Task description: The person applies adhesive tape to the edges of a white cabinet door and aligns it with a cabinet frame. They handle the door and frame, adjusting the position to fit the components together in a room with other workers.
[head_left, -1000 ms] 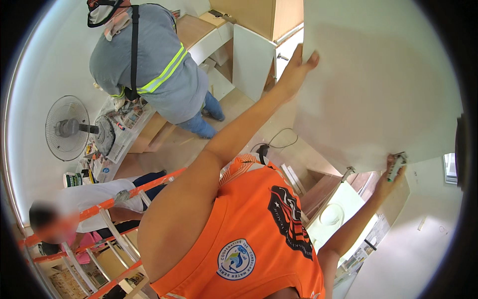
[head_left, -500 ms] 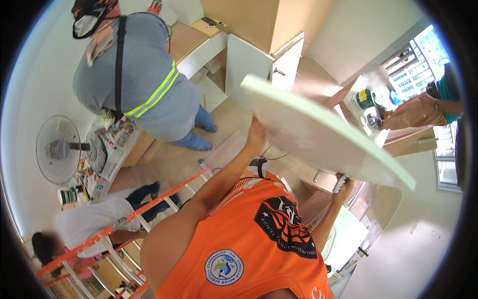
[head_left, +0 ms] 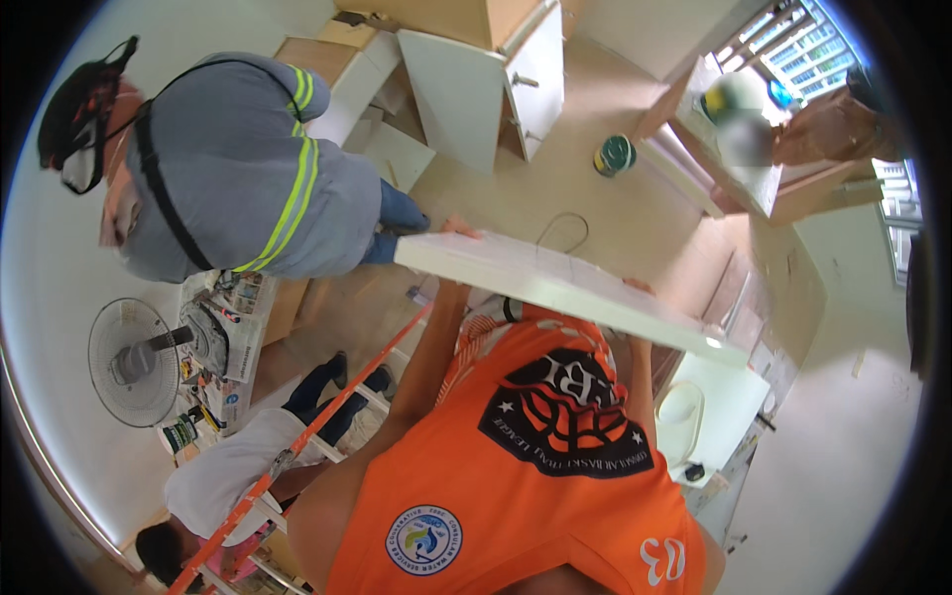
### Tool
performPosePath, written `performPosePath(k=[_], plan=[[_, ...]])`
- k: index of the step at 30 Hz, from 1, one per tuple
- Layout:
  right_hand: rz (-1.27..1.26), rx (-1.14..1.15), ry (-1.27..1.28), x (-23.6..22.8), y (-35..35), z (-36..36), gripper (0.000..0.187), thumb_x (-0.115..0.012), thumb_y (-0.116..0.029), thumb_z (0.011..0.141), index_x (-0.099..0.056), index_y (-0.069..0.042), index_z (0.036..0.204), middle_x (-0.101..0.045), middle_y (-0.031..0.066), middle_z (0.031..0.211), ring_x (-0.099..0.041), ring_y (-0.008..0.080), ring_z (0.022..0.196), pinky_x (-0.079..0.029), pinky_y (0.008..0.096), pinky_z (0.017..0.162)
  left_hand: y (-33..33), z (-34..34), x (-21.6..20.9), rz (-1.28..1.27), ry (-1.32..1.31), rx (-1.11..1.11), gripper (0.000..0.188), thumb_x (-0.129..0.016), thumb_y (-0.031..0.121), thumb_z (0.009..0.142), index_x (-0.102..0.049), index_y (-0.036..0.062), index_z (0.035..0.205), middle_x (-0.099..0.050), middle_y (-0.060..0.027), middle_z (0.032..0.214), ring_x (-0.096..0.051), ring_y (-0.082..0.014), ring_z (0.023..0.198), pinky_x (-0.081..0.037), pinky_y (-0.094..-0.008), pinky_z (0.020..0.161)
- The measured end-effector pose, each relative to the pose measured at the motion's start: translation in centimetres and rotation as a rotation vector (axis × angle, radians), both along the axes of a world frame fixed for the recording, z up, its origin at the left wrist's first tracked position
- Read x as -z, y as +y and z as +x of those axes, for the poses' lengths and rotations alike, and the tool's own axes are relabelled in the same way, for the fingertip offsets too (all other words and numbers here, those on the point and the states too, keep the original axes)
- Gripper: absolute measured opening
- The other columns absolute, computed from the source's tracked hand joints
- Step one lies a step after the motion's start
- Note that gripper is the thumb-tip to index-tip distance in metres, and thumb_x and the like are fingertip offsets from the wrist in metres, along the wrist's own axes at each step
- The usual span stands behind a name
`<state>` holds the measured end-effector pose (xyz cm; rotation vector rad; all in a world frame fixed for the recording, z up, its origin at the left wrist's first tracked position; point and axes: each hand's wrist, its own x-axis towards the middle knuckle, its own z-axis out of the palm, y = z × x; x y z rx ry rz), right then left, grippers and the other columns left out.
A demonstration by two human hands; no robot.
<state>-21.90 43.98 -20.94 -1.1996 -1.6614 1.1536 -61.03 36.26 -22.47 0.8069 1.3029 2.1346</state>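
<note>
A white cabinet door (head_left: 565, 290) is held edge-on in front of my orange shirt, its long thick edge facing up. My left hand (head_left: 460, 229) grips it near its left end, with fingers over the far side. Farther right along the door, my right hand (head_left: 639, 287) grips it too. Only the fingertips show above the door, and the palms are hidden behind it. The hinges on the door are out of sight at this moment.
A person in a grey shirt (head_left: 238, 169) stands close at the left. Another bends beside an orange ladder (head_left: 268, 476). Ahead are a white cabinet (head_left: 451, 94) with an open door and a green paint can (head_left: 614, 156) on the floor. A fan (head_left: 134, 362) stands left.
The cabinet door has swung from a raised slant with its broad face showing to nearly edge-on, lower and closer to my body. My view has turned, and a green can has come into sight.
</note>
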Motion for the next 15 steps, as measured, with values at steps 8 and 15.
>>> performPosePath(k=[8, 15], plan=[[0.224, -0.154, -0.376, -5.5, 3.9, -3.4, 0.027, -0.07, -0.018, 0.085, -0.074, -0.005, 0.109, -0.074, 0.0111, 0.11, -0.064, 0.0322, 0.103, -0.051, 0.0409, 0.092, 3.2, -2.7, 3.1, 0.251, -0.431, -0.067, 0.041, -0.039, 0.034, 0.11, -0.047, 0.0154, 0.146, -0.057, -0.0051, 0.086, -0.055, -0.0132, 0.076, -0.051, -0.0335, 0.068], [0.054, -0.082, -0.466, -4.0, 4.8, -0.9, 0.022, -0.073, -0.013, 0.088, -0.074, -0.005, 0.108, -0.074, 0.0178, 0.101, -0.067, 0.0368, 0.096, -0.051, 0.0428, 0.086, 11.5, -1.0, -6.0, 0.075, -0.583, -0.274, 0.035, -0.044, 0.035, 0.108, -0.062, 0.0057, 0.101, -0.066, -0.0055, 0.102, -0.065, -0.0172, 0.094, -0.053, -0.0337, 0.088]])
